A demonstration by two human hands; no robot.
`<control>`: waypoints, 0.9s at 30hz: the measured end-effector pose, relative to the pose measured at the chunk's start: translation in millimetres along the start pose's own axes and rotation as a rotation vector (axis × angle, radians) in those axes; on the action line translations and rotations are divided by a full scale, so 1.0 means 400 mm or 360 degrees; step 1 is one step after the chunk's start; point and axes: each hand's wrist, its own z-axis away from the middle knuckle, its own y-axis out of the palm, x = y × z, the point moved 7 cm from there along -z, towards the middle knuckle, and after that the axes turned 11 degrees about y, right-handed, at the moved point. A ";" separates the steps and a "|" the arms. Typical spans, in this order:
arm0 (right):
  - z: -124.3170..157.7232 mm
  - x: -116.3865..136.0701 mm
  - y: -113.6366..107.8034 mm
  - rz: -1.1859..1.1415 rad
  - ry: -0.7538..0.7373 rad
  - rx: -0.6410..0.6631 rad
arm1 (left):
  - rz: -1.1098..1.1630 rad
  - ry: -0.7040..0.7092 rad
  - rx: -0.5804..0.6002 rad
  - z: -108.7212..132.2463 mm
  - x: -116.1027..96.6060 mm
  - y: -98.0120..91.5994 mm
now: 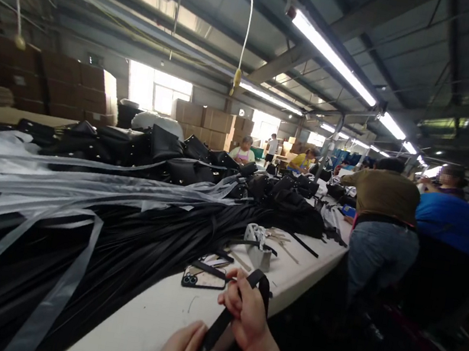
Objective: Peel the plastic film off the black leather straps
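Observation:
A black strap (215,329) runs diagonally between my two hands over the front edge of the white table. My right hand (245,309) has its fingers curled round the strap's upper part, where the strap bends over and hangs down behind the hand. Lower down, near the bottom of the view, my left hand (181,349) is closed on the same strap; its fingertips are partly hidden. Just beyond my right hand a phone (203,279) lies on the table with black strips across it. Behind it stands a small grey box (256,251) with crumpled material in its top.
Long black straps (146,244) cover the table's left side, with translucent plastic strips (70,268) over them. Black leather-like pieces (166,152) are heaped behind. On the right, a person in a brown top (387,192) and one in blue (455,227) lean by the table (132,326).

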 end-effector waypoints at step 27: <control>-0.013 0.105 0.199 0.0120 0.0000 0.0302 | 0.0140 0.0486 -0.0098 -0.096 -0.260 -0.001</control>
